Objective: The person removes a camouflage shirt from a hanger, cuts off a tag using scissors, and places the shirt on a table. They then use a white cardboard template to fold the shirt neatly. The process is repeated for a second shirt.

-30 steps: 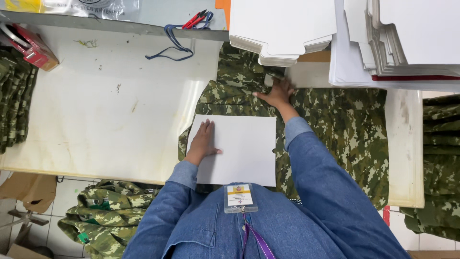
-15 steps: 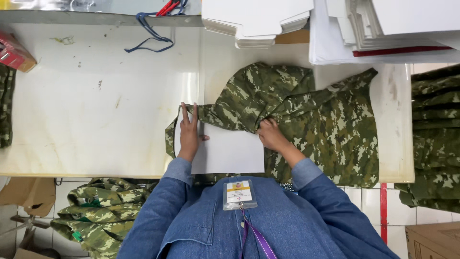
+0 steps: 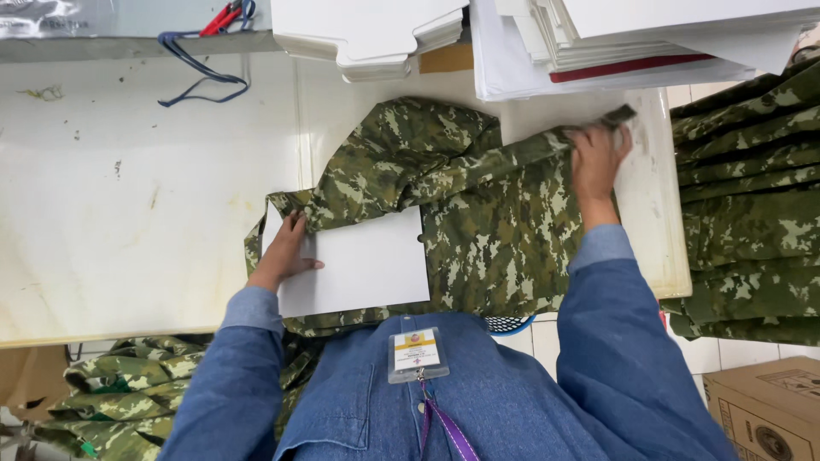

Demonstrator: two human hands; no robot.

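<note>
Nearest the person, the left hand (image 3: 286,256) presses flat, fingers spread, on a white card (image 3: 359,269) lying on the camouflage garment (image 3: 487,230), which is spread over the white table (image 3: 128,213). Farther out, the right hand (image 3: 598,158) grasps the garment's sleeve end near the table's right edge. Beyond lie stacked white boards (image 3: 598,43) and red-handled scissors (image 3: 222,15).

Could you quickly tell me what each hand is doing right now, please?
Left hand: open, pressing flat on the white card.
Right hand: closed on the sleeve end of the camouflage garment.
</note>
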